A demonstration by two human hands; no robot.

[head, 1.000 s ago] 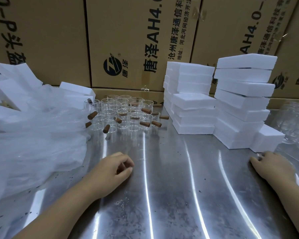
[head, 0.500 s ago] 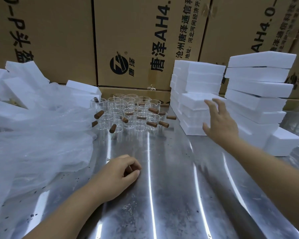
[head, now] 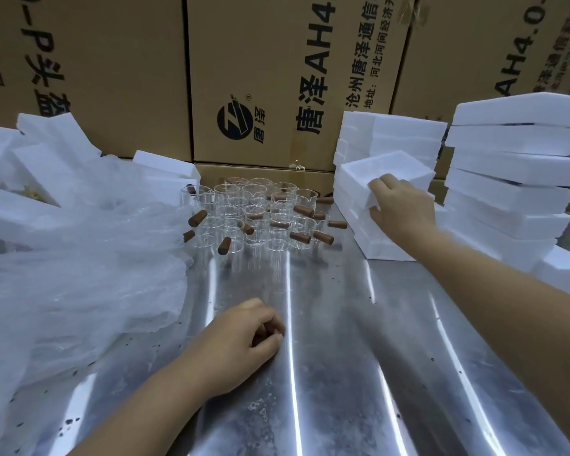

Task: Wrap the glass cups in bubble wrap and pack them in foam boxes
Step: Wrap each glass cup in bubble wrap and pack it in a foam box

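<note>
Right hand (head: pixel 403 209) grips the rim of the topmost white open-topped foam box (head: pixel 392 166); left hand (head: pixel 241 343) rests loosely curled, empty, on the steel table (head: pixel 343 373)

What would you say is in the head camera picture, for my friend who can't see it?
A person's right hand grips the top foam box of a white stack on a metal table. The left hand rests loosely curled on the table, in front of glass cups with brown handles; bubble wrap lies heaped at the left.
</note>
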